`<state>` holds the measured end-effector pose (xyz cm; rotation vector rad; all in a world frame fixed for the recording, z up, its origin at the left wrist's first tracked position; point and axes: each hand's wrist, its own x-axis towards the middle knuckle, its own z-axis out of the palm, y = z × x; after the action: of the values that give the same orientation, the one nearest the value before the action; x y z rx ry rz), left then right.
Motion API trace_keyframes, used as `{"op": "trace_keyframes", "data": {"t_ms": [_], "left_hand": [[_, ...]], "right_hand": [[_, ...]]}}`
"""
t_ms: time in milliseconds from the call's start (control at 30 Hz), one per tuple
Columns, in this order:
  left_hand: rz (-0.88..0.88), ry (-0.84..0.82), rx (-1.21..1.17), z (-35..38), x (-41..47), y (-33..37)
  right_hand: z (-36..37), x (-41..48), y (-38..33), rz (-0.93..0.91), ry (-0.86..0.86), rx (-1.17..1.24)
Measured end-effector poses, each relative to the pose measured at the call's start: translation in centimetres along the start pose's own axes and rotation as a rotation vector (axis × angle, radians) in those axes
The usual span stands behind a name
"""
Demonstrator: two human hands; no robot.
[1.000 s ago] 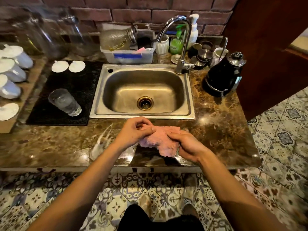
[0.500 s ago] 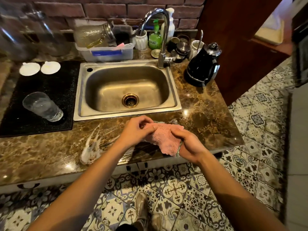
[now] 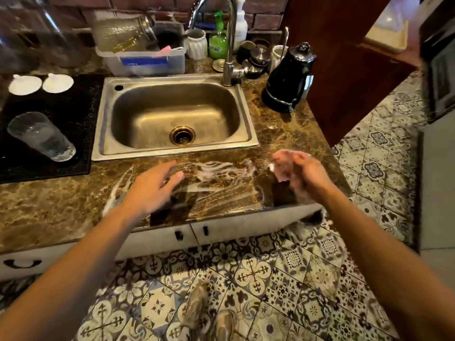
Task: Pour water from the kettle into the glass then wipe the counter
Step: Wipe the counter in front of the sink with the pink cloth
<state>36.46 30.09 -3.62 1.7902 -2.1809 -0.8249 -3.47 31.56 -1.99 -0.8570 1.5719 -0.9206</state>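
My right hand (image 3: 304,174) grips a bunched pink cloth (image 3: 283,166) above the right front of the brown marble counter (image 3: 49,205); both are blurred by motion. My left hand (image 3: 154,188) hovers flat over the counter with fingers spread and nothing in it. Wet streaks (image 3: 216,178) shine on the stone between the two hands. The glass (image 3: 40,136) with water in it stands on a black mat (image 3: 71,114) at the left. The black kettle (image 3: 288,77) sits at the back right beside the faucet.
A steel sink (image 3: 172,116) fills the counter's middle, with its faucet (image 3: 229,45) behind. A plastic bin (image 3: 142,60), soap bottles (image 3: 218,38) and small cups crowd the back edge. Two white lids (image 3: 40,83) lie on the mat. A dark wooden door (image 3: 344,57) stands right of the counter.
My left hand let go of the cloth and spread open over the counter. My right hand carried the cloth off to the right. The view shifted rightward.
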Motion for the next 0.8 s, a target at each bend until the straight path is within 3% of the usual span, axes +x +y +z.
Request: {"op": "trace_keyframes", "data": {"t_ms": [333,433,600,700,800], "left_hand": [[-0.083,0.04,0.316,-2.1,-2.1,-10.3],[-0.118,0.066,0.354,-2.4,-3.0,-14.2],[-0.113,0.079,0.376,-1.9,-5.3,-20.2],[-0.086,0.044,0.375,-1.1,-6.4,-22.8],[-0.033,0.026,0.44,0.6,-7.6,-23.8]], "right_hand": [[-1.1,-0.3,0.5,-0.244,0.539,-0.209],[-1.0,0.3,2.0,-0.24,0.531,-0.43],[3.4,-0.5,5.9,0.03,0.382,-0.618],[6.1,-1.5,8.2,0.068,0.317,-0.609],[8.2,-2.2,9.9,0.022,0.357,-0.587]]}}
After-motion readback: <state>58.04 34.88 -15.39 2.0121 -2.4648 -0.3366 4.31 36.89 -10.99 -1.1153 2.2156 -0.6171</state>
